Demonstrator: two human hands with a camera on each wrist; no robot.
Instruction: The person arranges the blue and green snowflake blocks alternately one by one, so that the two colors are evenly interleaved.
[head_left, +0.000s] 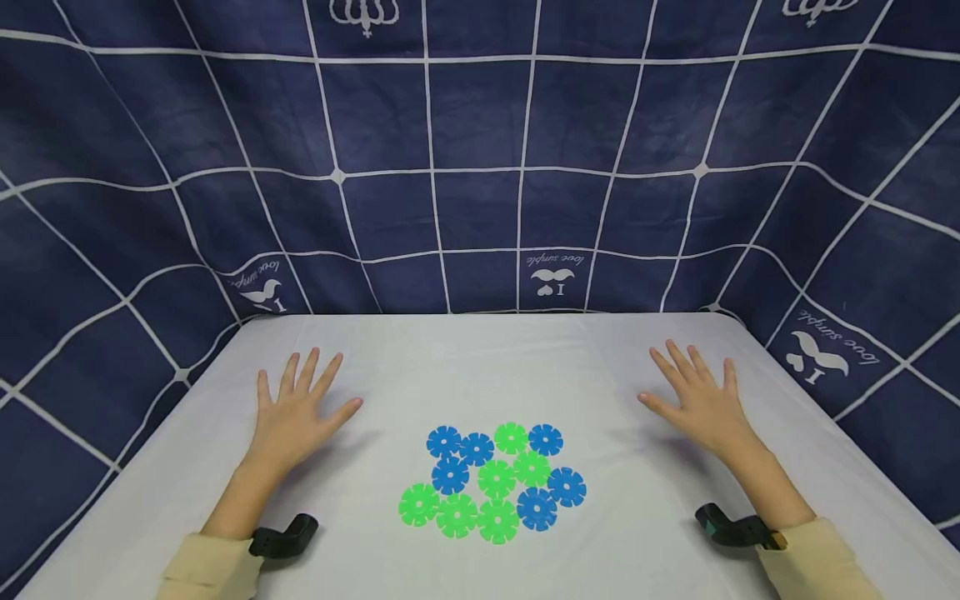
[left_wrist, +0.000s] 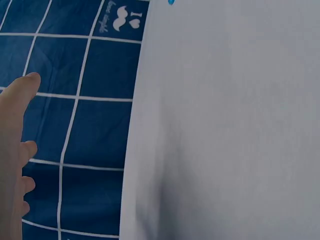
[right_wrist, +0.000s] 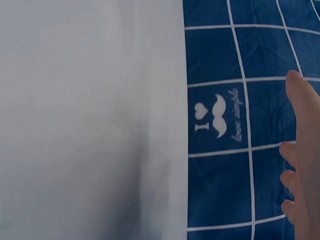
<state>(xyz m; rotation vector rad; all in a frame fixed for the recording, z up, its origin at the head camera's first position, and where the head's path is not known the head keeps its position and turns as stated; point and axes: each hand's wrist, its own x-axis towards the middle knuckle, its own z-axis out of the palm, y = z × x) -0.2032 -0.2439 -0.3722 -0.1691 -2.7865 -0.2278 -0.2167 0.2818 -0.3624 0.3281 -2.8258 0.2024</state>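
Low in the middle of the head view lies a cluster of toothed plastic discs in two colours: bright blue discs (head_left: 476, 449) mostly toward the upper and right parts of the cluster, neon green discs (head_left: 457, 515) mostly along its lower edge. They rest on a plain pale grey-white counter (head_left: 480, 367). Behind, filling the upper frame, hangs a navy cloth (head_left: 480, 150) crossed by a thin white grid, with small white moustache-and-heart prints. At the lower corners, the sleeves (head_left: 210, 571) are cream, each with a black wrist strap (head_left: 285, 537).

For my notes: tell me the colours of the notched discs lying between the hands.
Blue and bright green notched discs, six of each, clearest in the head view.
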